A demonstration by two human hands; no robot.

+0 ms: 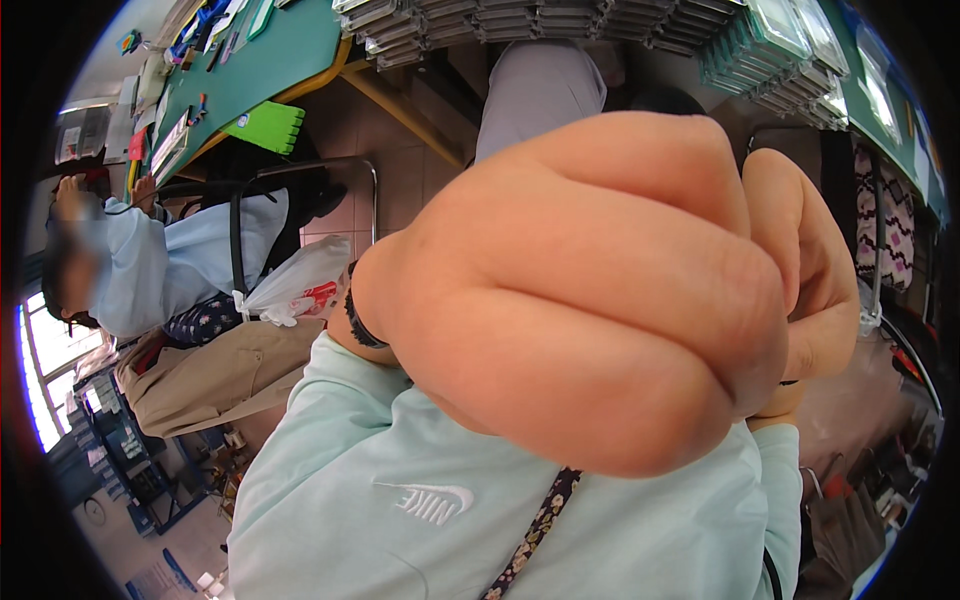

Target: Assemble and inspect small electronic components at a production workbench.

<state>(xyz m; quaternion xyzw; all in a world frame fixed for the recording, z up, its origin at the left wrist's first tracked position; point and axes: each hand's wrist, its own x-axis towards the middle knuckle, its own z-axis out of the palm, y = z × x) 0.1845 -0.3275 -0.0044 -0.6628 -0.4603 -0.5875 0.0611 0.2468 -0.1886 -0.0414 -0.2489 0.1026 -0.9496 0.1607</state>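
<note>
My left hand (590, 290) fills the middle of the view, very close, its fingers curled into a fist with the back of the hand and knuckles showing. A black band (362, 318) circles its wrist. Just behind it on the right is my right hand (822, 270), fingers bent and partly covered by the left. The hands overlap in view; whether they touch, and what lies inside the fingers, is hidden. Both arms come out of a pale mint top (400, 520), with a flowered strap (535, 535) hanging down its front.
Stacks of clear plastic trays (560, 22) line the far edge, more (775, 60) at far right. A green table (300, 45) with tools stands far left, a bright green piece (268, 127) at its edge. A person in light blue (190, 250) sits left, near a white plastic bag (300, 285).
</note>
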